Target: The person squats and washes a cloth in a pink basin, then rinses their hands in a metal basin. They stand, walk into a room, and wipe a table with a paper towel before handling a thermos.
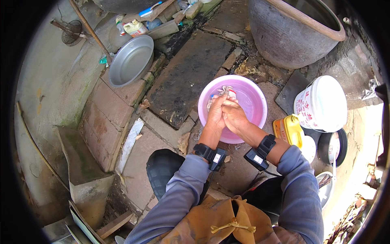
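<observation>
A pink plastic basin (262,113) with water stands on the paving before me. Over it my left hand (217,108) and my right hand (233,113) are pressed together, fingers overlapping. Just beyond my fingers, a wet whitish cloth (225,90) with red and blue parts lies in the basin, and my fingertips seem to be at its edge. Whether something is held between my palms is hidden. A black strap with a small box sits on each wrist.
A metal basin (131,62) stands at the upper left. To the right are a yellow jug (288,129), a white bucket (326,103) and a black pan (342,149). A large clay vat (283,36) stands at the upper right, and a stone block (88,170) at the left.
</observation>
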Motion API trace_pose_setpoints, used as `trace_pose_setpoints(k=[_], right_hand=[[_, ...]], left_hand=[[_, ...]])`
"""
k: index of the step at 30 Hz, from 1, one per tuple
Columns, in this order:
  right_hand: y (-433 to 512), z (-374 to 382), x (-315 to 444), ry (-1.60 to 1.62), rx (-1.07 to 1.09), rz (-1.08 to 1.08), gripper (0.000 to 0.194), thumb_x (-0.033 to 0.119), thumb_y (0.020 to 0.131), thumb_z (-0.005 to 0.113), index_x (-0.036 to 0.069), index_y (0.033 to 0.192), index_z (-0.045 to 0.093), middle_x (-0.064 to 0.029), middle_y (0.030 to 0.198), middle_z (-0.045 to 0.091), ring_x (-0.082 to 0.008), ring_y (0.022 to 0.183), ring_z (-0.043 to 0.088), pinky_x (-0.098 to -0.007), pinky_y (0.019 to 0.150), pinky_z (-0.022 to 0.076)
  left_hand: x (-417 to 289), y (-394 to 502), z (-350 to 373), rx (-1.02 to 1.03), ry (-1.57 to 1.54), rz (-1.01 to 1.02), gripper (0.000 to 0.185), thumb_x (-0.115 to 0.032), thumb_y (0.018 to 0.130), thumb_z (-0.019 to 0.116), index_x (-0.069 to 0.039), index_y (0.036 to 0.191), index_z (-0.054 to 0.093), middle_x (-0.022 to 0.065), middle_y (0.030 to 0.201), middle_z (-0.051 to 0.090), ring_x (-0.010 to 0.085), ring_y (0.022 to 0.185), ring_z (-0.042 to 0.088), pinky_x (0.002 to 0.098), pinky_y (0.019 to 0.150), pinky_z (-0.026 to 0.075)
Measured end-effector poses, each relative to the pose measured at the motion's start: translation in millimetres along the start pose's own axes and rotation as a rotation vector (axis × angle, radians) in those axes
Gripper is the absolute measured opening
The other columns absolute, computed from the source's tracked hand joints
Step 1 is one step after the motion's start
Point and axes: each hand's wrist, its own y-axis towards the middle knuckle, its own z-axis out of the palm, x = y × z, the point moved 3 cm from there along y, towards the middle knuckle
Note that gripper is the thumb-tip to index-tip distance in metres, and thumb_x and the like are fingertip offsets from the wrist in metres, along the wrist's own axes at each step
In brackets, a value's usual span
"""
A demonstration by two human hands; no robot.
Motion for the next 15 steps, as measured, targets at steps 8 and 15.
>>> trace_pose_setpoints(k=[8, 15], right_hand=[[-1, 13, 2, -0.861, 0.025, -0.486, 0.021, 0.001, 0.081, 0.055, 0.002, 0.102, 0.059, -0.0081, 0.098, 0.056, -0.0204, 0.094, 0.055, -0.03, 0.082, 0.0429], [0, -25, 28, -1.499, 0.407, -0.931, 0.021, 0.007, 0.067, 0.055, 0.0, 0.087, 0.059, -0.013, 0.093, 0.058, -0.0295, 0.087, 0.056, -0.0377, 0.079, 0.045]], left_hand=[[-13, 23, -44, 0.206, -0.303, -0.055, 0.02, -0.02, 0.091, 0.041, -0.006, 0.084, 0.053, 0.0056, 0.08, 0.057, 0.0178, 0.081, 0.055, 0.0346, 0.081, 0.045], [8, 1, -5, -0.233, 0.052, -0.142, 0.033, -0.036, 0.089, 0.048, -0.006, 0.101, 0.05, 0.0109, 0.102, 0.055, 0.0261, 0.099, 0.053, 0.0419, 0.091, 0.041]])
